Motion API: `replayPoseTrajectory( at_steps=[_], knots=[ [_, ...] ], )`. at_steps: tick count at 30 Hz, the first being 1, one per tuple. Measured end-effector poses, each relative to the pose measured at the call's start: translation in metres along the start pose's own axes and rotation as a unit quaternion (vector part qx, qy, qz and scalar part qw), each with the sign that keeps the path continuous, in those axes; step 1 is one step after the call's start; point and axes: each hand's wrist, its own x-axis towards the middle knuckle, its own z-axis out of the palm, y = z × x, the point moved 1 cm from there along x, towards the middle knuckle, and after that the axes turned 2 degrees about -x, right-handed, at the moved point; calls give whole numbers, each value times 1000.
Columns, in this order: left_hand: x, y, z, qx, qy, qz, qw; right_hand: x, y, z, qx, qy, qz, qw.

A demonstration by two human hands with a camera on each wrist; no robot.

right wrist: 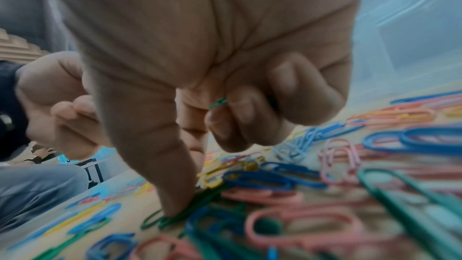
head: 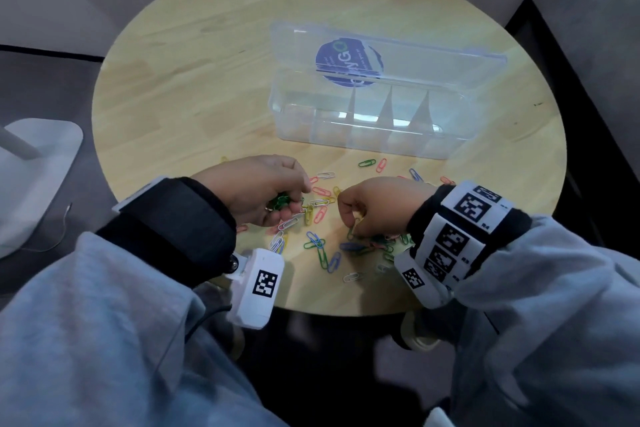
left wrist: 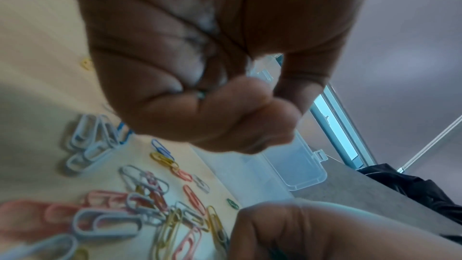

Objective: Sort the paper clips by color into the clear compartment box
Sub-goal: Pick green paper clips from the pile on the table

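Paper clips (head: 320, 211) of several colours lie scattered on the near part of the round wooden table (head: 190, 97). The clear compartment box (head: 346, 135) stands behind them with its lid up; I see no clips in its compartments. My left hand (head: 294, 199) is curled round a bunch of green clips (head: 282, 201) just above the table. My right hand (head: 353, 218) holds a green clip (right wrist: 218, 103) in its curled fingers, while its thumb presses another green clip (right wrist: 172, 215) against the table. In the left wrist view the left hand (left wrist: 200, 96) shows as a closed fist.
A dense heap of blue, pink and green clips (head: 367, 246) lies under and beside my right hand. A white stand base (head: 38, 156) sits on the floor left of the table. Both hands work close to the table's near edge.
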Motion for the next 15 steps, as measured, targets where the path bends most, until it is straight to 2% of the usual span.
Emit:
replayPoseTrajectory(
  at_steps=[3,11,15],
  knots=[
    [1,0,5,18,-6,-13,1000,1,0,1,-2,-1,5,1000],
    [4,-8,10,145,-25,-6,989,1,0,1,3,-11,-19,1000],
    [2,-5,8,80,-27,9,996,-2,7,-8,115,8,-24,993]
  ],
)
